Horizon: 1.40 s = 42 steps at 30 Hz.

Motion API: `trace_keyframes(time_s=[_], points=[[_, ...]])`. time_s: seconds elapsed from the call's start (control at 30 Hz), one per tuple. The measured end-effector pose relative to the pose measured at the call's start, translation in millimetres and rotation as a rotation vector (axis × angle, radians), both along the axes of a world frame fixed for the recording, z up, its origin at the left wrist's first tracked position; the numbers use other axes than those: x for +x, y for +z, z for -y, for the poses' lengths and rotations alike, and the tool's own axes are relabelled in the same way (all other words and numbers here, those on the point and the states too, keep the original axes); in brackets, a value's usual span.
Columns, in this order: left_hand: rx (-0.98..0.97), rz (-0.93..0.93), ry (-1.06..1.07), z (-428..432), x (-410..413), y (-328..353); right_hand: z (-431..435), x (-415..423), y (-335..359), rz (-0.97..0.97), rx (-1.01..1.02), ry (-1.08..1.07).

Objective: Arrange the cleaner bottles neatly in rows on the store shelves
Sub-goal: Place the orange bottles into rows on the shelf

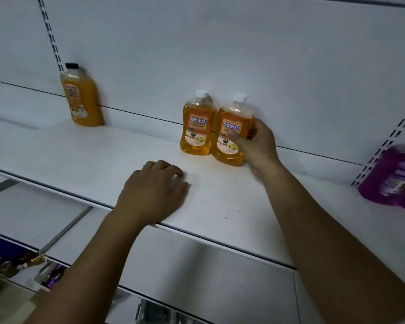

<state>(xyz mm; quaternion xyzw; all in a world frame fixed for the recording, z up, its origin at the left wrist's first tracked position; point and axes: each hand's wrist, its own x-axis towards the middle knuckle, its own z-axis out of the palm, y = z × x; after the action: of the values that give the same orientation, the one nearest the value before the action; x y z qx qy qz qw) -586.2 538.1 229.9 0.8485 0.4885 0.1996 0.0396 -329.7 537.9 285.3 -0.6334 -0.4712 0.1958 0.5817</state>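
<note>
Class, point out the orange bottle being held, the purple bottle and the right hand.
held orange bottle (231, 130): head view, label.
purple bottle (394, 178): head view, label.
right hand (258, 144): head view, back of hand.

Dim, cool light all over, no hard shadows. Plain white back panel (243, 54) filling the top of the view, cut by a thin dark seam low down. Slotted upright (50, 36) climbing at the left, second slotted upright (388, 146) at the far right, both lined with black slots. Below, white shelf (91, 157), lightly speckled with dirt toward its front edge. Under that, lower shelf (208, 272), white too, sitting in shade. Grey bracket (2, 187) off to the left, and down in the bottom-left corner a blurred jumble of goods (17, 263), too dark to name.
</note>
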Motion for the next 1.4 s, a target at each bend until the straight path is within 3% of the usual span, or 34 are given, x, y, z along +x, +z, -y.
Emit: trace_keyframes(time_s=[0.17, 0.37, 0.63, 0.83, 1.2, 1.4], points=[[0.038, 0.024, 0.005, 0.6, 0.3, -3.0, -2.1, 2.4, -11.3, 0.061, 0.016, -0.066], [0.05, 0.03, 0.005, -0.8, 0.1, -5.3, 10.8, 10.6, -21.4, 0.221, -0.156, -0.012], [0.064, 0.034, 0.005, -2.4, -0.4, -7.7, 3.3, 8.7, -29.7, -0.01, -0.149, -0.082], [0.071, 0.054, 0.002, -2.7, -1.5, -8.2, 5.4, 7.6, -27.8, -0.07, -0.135, -0.012], [0.036, 0.073, 0.003, -1.4, -2.2, -3.3, 20.6, -11.5, -23.8, 0.137, -0.198, 0.278], [0.053, 0.186, -0.051, 10.4, -2.9, 5.3, 62.2, -20.6, 11.7, 0.328, -0.126, 0.177]])
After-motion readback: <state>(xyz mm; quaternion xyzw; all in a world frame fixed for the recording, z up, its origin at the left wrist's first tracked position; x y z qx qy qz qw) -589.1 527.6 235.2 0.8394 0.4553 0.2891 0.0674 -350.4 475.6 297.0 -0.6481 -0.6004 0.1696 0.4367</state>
